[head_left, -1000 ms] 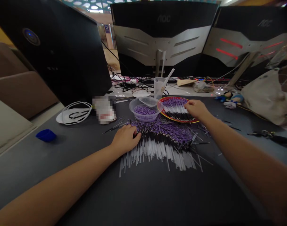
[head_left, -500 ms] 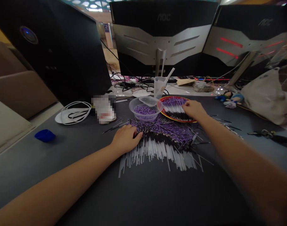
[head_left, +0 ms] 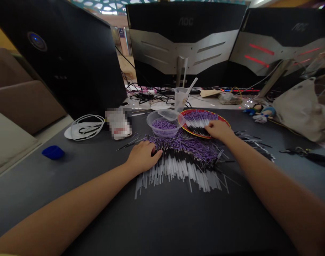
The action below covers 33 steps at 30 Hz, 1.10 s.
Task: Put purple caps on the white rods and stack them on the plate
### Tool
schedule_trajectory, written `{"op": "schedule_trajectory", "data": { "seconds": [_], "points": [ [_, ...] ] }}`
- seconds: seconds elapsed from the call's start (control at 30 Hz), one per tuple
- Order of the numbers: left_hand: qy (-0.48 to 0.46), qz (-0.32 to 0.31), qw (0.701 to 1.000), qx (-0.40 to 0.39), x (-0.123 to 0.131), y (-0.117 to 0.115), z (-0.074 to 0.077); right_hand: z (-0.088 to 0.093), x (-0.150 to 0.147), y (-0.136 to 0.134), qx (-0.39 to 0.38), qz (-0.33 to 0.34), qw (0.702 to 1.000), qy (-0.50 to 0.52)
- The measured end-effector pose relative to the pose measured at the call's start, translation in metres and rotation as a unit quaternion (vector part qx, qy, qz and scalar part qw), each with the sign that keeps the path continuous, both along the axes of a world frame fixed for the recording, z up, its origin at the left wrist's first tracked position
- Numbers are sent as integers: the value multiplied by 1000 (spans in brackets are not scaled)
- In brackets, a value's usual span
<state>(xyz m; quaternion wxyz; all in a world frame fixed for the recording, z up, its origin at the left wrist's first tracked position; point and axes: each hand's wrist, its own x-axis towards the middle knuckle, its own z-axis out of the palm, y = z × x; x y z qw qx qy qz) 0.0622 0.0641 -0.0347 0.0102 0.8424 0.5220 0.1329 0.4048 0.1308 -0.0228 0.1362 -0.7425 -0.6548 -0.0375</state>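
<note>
A wide heap of thin pen refills (head_left: 178, 167) lies on the dark desk, with clear tubes toward me, black middles and purple pieces behind. At its left end rests my left hand (head_left: 143, 156), closed, its thumb and curled fingers around the black parts of some refills. My right hand (head_left: 219, 130) is over the red, yellow-rimmed plate (head_left: 226, 121), its fingers curled together at the refills (head_left: 198, 122) lined up there. Its fingertips are partly hidden. Between the hands stands a clear plastic bowl (head_left: 164, 133) of small purple pieces, a clear lid (head_left: 169, 114) leaning at its rim.
A plastic cup (head_left: 180, 99) with a straw stands behind the bowl. To the left are a blue cup-like thing (head_left: 53, 152), a coiled white cable (head_left: 87, 128) and a black computer case (head_left: 79, 64). Loose refills (head_left: 255, 144), keys (head_left: 298, 151) and small dolls (head_left: 263, 112) lie right.
My right hand has shifted slightly toward me and left over the plate, uncovering more of its right side. My left hand stays at the heap. The view has moved a little.
</note>
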Motion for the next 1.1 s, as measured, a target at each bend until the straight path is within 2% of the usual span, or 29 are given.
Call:
{"op": "schedule_trajectory", "data": {
  "seconds": [0.13,0.27,0.37,0.47,0.77,0.93,1.1],
  "points": [
    [-4,0,1000,-4,0,1,0,11,-20,-20,25,28,999,19],
    [-10,-2,1000,2,0,1,0,18,-57,-57,15,140,984,106],
    [-5,-1,1000,4,1,2,0,16,-79,-80,-18,197,971,133],
    [-2,-1,1000,5,2,2,0,10,-90,-89,-25,191,974,119],
    [-27,-4,1000,-10,3,3,0,-6,-101,-86,-9,173,985,23],
    [-109,-22,994,-18,1,4,-1,-3,-98,-93,10,178,984,25],
    [-195,-45,980,-3,2,3,1,7,-92,-102,31,207,974,86]
  ]
}}
